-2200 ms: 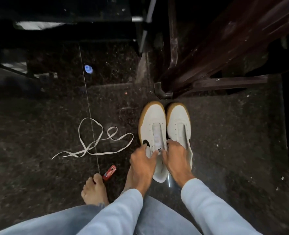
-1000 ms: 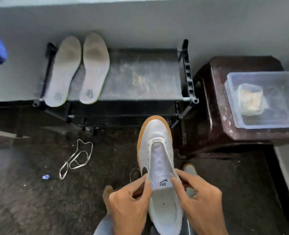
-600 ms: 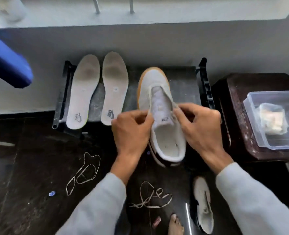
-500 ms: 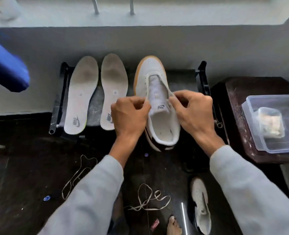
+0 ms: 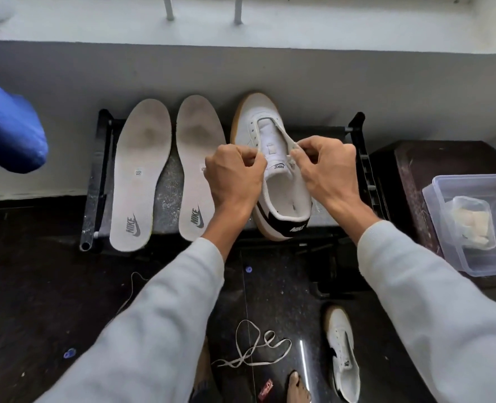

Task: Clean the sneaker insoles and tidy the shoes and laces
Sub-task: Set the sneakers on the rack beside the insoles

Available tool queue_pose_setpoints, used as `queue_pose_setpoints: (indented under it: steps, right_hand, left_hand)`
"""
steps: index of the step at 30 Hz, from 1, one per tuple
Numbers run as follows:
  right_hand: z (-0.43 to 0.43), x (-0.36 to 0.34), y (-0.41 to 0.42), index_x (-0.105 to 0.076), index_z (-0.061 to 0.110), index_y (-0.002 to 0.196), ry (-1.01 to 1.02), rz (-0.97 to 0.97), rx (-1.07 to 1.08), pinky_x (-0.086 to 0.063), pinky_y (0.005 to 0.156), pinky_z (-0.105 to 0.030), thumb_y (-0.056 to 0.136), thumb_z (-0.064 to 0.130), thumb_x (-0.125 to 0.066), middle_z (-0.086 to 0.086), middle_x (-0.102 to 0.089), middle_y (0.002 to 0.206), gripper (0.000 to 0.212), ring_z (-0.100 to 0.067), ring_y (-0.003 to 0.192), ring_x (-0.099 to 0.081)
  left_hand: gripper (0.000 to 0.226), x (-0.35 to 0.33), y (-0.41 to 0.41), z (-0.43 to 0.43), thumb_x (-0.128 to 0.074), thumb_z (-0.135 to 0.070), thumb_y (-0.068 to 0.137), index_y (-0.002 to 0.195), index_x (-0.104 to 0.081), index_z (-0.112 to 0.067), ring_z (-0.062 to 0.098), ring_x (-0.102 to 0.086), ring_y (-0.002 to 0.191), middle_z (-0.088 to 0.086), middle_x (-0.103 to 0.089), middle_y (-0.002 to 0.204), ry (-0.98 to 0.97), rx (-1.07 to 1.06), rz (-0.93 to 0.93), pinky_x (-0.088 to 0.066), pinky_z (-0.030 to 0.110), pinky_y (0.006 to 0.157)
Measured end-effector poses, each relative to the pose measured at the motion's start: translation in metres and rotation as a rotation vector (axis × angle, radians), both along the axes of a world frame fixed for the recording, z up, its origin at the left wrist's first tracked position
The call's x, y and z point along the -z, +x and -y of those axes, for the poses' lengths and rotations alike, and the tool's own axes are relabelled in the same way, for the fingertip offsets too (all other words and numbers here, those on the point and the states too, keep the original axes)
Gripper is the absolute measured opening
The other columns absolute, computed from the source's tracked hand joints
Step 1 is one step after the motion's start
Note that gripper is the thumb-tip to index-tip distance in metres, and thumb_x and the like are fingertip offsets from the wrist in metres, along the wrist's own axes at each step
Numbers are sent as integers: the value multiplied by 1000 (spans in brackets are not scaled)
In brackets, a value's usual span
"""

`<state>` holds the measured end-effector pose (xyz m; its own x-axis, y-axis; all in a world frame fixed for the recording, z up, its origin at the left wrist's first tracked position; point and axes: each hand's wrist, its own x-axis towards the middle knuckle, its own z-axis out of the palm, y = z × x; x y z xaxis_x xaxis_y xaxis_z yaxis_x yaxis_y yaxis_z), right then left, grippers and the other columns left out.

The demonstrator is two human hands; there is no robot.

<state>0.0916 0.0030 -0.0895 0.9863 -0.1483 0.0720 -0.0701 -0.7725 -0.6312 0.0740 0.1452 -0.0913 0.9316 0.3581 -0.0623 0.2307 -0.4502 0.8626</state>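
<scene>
Down by our foot (image 5: 297, 386) on the dark floor (image 5: 37, 286) there's a loose lace (image 5: 252, 351) in a tangle, and the second sneaker (image 5: 344, 356) lies just right of it. Further out, our left hand (image 5: 235, 175) and right hand (image 5: 325, 173) are apart, each pinching an edge of the sneaker (image 5: 284, 210) opening, either side of the tongue (image 5: 273, 152). That sneaker sits on the black rack (image 5: 95, 181), toe toward the wall (image 5: 270, 68). Left of it, the two insoles (image 5: 140, 175) lie side by side on the same rack, logos at the near end. A clear plastic box (image 5: 441, 216) is off to the right.
</scene>
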Motion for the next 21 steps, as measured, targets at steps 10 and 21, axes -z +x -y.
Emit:
queue_pose_setpoints:
  steps: [10, 21]
  right_hand:
    - [32, -6, -93, -72, 22, 111, 161, -25, 108, -44, 74, 2, 92, 24, -64, 11, -69, 97, 20, 3, 84, -65]
    - [149, 92, -286, -69, 19, 111, 413, -320, 324, -47, 72, -1, 85, 1, -66, 9, -71, 98, 31, 7, 87, -66]
  left_hand:
    - [16, 16, -98, 16, -66, -22, 94, 95, -78, -33, 6, -77, 90, -8, -81, 93, -420, -169, -94, -62, 38, 91]
    - [19, 67, -272, 142, -61, -8, 98, 107, -76, -16, 4, -76, 91, -4, -80, 96, -562, -74, -433, -63, 30, 85]
